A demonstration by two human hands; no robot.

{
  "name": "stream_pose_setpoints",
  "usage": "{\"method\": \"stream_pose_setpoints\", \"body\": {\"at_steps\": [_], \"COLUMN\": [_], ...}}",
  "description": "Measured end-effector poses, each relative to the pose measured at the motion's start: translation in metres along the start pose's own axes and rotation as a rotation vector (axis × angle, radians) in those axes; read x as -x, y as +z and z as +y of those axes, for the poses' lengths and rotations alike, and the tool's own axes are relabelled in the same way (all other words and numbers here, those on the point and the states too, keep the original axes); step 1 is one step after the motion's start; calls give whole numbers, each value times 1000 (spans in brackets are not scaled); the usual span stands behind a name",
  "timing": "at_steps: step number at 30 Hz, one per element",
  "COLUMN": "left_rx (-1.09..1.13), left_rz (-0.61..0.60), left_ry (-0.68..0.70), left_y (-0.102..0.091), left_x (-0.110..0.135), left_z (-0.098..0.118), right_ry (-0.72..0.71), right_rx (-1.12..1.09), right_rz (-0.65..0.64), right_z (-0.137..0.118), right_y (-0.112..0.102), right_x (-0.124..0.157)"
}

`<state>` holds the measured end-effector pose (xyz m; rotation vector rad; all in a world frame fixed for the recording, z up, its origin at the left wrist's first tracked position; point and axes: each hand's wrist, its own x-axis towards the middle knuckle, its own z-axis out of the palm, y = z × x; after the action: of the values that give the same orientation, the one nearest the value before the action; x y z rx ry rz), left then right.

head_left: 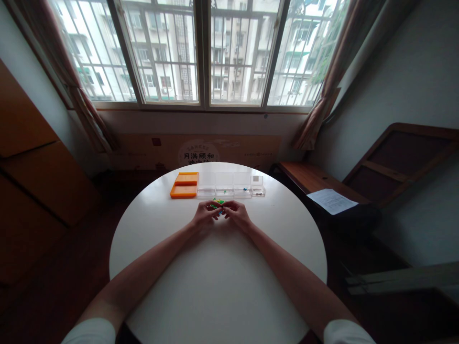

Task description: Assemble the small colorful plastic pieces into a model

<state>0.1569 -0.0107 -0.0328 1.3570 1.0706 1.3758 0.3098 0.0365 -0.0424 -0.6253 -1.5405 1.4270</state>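
Observation:
Both hands meet over the white table, fingertips close together. My left hand (207, 211) is closed in a pinch; what it holds is too small to name. Opposite it, my right hand (235, 211) also pinches, its fingertips almost touching the left ones. A small pile of green, yellow and blue pieces (217, 201) lies right behind the fingers, partly hidden by them. Beyond it stand an open orange box (184, 185) and a row of open clear plastic boxes (224, 184). Inside the clear boxes are a small green piece (225, 192) and a blue piece (245, 189).
The round white table (215, 277) fills the middle of the view. To its right, a printed paper sheet (332, 201) lies by a wooden bench (315, 179). Behind the table, a printed cardboard panel (251, 148) leans below the barred window (204, 52).

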Motion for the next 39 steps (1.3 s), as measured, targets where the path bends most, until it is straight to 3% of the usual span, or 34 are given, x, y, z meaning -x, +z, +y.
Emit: {"method": "stream_pose_setpoints", "body": {"at_steps": [39], "left_rx": [9], "left_rz": [36], "left_ry": [26], "left_y": [1], "left_x": [-2], "left_z": [0], "right_ry": [25], "right_rx": [46], "right_rz": [51], "right_z": [1], "right_y": [0], "right_x": [-2]}}
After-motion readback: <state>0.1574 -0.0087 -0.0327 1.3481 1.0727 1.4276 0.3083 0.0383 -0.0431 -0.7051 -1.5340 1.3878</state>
